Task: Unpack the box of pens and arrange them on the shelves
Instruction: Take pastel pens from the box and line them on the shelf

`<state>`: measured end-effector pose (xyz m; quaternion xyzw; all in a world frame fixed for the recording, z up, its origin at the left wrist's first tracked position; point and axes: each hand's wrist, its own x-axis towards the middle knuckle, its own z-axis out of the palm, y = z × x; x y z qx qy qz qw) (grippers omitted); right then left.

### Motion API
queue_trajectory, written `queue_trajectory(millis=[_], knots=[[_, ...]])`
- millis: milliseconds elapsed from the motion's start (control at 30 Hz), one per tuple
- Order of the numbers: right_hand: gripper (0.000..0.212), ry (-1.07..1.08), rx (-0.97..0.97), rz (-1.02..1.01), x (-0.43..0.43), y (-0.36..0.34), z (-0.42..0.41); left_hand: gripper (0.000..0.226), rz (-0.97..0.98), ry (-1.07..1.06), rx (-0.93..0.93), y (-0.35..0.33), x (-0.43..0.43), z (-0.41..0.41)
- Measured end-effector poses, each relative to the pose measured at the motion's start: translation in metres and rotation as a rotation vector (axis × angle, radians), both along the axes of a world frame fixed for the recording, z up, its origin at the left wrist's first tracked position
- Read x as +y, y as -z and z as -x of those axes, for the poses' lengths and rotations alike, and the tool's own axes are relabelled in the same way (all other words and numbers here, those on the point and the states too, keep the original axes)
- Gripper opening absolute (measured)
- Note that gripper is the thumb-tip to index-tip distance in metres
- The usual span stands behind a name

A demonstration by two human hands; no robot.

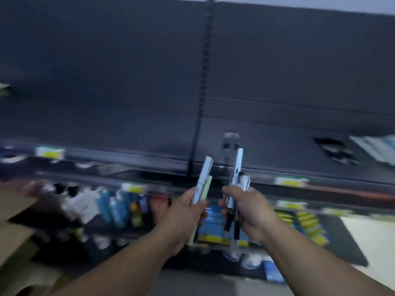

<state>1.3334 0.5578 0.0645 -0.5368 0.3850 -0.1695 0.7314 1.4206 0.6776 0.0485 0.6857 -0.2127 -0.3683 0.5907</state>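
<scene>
Fingers [197, 211] of the left hand [188, 208] are curled round two slim plastic pens [204, 176], one pale blue, one pale green. A bundle of white and black pens [237, 167] is clasped in the right hand [249, 210]. Both bundles are held just in front of the dark, bare shelf [288, 150]; the brown cardboard box [15, 238] lies below and left of it. Each bundle is best laid flat on that shelf with barrels aligned and released only once supported.
</scene>
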Motion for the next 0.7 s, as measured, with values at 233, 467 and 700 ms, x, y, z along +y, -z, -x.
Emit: queue_trajectory(millis=[233,467,700], knots=[[0.013,0.323,-0.043,0.047,-0.092,-0.023,0.152,0.012,-0.022,0.276,-0.074,-0.021,-0.122,0.118],[0.012,0.533,-0.071,0.033,-0.161,-0.023,0.205,0.015,0.014,0.487,-0.079,-0.026,-0.222,0.159],[0.009,0.588,-0.092,0.072,-0.249,-0.038,0.206,0.022,0.096,0.761,-0.098,-0.042,-0.330,0.156]])
